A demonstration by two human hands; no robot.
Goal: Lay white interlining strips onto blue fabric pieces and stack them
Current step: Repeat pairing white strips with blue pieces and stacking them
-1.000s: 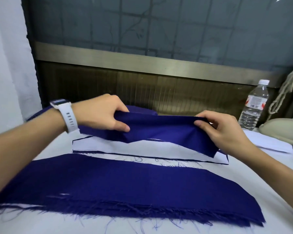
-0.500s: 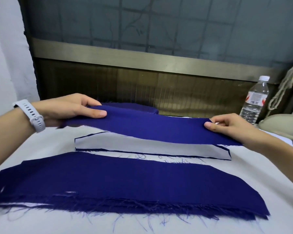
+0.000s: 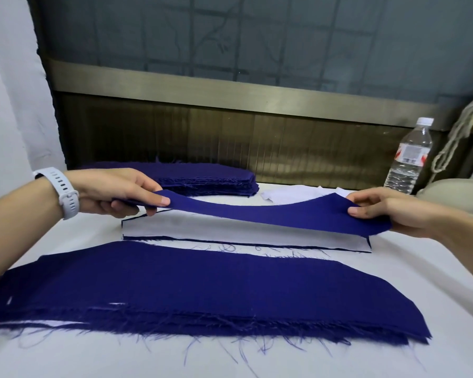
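Pinching ends of blue fabric piece point(image 3: 271, 211), left hand point(image 3: 115, 193), right hand point(image 3: 380, 214); water bottle point(image 3: 410, 159) behind.

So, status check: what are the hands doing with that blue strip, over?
Left hand, right hand each pinch an end of the blue fabric piece. It hangs slack above the white interlining strip, not laid yet. Nothing between; water bottle far right.

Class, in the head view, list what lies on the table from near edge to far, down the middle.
Near blue fabric stack, white interlining strip, far stack of blue pieces.
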